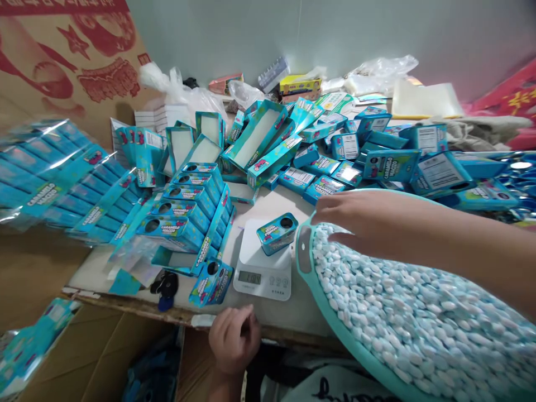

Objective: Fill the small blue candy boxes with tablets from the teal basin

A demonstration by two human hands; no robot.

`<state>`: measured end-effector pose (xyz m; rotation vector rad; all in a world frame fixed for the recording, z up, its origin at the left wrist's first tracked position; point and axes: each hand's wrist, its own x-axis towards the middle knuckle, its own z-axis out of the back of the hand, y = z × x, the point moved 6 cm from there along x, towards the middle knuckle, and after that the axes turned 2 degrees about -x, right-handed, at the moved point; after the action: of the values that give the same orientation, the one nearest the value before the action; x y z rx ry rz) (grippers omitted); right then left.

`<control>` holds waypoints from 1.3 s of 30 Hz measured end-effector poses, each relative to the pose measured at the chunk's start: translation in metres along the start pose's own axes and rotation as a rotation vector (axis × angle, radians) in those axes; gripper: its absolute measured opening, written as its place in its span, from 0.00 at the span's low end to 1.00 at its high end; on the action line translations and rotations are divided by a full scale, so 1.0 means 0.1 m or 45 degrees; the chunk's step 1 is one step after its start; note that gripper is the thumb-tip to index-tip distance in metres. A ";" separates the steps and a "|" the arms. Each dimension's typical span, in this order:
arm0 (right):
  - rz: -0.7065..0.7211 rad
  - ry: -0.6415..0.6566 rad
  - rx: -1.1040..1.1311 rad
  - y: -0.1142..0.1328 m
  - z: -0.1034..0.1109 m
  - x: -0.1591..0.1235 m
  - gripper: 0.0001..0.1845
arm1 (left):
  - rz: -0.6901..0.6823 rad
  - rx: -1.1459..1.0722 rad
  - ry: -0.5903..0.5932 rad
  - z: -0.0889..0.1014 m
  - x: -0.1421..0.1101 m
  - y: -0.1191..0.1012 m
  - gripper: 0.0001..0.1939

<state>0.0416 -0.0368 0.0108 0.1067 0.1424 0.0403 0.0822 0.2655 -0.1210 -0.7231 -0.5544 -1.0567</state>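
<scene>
My right hand (355, 220) reaches across a teal tray (330, 312) heaped with small pale blue and white tablets (402, 312); its fingers are together, palm down, tips at the pile's far left. What it holds is hidden. My left hand (233, 338) rests in a loose fist at the table's front edge, just below a white digital scale (263, 268). A small blue tin with a round hole in its top (277, 233) stands on the scale, whose display is lit.
Stacked blue "Caramelo Macizo" boxes (184, 218) fill the table's left. Loose boxes and open cartons (318, 151) cover the back. Wrapped flat packs (54, 178) lie far left. Dark keys (165, 285) sit near the front edge. A cardboard box (104, 352) stands below.
</scene>
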 end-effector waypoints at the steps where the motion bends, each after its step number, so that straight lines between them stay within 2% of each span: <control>1: -0.021 0.044 -0.007 -0.05 -0.09 -0.10 0.17 | 0.003 -0.003 0.007 0.00 0.00 0.00 0.10; 5: -0.111 0.058 0.120 -0.25 -0.36 -0.44 0.23 | 0.021 -0.032 0.031 -0.01 0.03 -0.01 0.13; 9: -0.196 0.028 0.335 -0.35 -0.49 -0.62 0.20 | 0.034 -0.053 0.027 0.00 0.05 -0.01 0.13; 14: -0.273 -0.020 0.425 -0.36 -0.54 -0.73 0.17 | 0.067 -0.074 0.064 -0.02 0.07 -0.01 0.13; 23: -0.249 -0.078 0.462 -0.39 -0.52 -0.73 0.14 | 0.084 -0.066 0.076 0.01 0.11 -0.04 0.14; 25: -0.255 -0.095 0.439 -0.36 -0.48 -0.75 0.15 | 0.099 -0.089 0.078 0.02 0.23 -0.12 0.15; 27: -0.269 -0.152 0.398 -0.28 -0.44 -0.78 0.18 | 0.189 -0.121 -0.011 0.01 0.45 -0.19 0.17; 28: -0.266 -0.183 0.378 -0.23 -0.44 -0.79 0.25 | 0.277 -0.156 -0.083 -0.02 0.57 -0.20 0.20; 30: -0.230 -0.206 0.344 -0.10 -0.47 -0.80 0.46 | 0.528 -0.311 -0.180 -0.16 0.83 -0.15 0.35; 31: -0.202 -0.192 0.325 -0.04 -0.50 -0.79 0.54 | 0.643 -0.410 -0.162 -0.29 0.95 -0.11 0.41; 32: -0.180 -0.171 0.302 0.01 -0.54 -0.79 0.59 | 0.736 -0.506 -0.098 -0.43 1.07 -0.07 0.43; 34: -0.154 -0.132 0.274 0.04 -0.60 -0.80 0.57 | 0.842 -0.661 0.088 -0.71 1.29 -0.01 0.35; 36: -0.133 -0.124 0.283 0.03 -0.61 -0.82 0.49 | 0.865 -0.738 0.191 -0.85 1.49 0.00 0.27; 39: -0.093 -0.205 0.351 -0.03 -0.57 -0.89 0.31 | 0.765 -0.733 0.063 -0.77 1.83 -0.19 0.26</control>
<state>-0.0540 -0.0380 -0.0333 0.3791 -0.0096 -0.0615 0.1424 0.0963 -0.0349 -1.2684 0.0396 -0.6555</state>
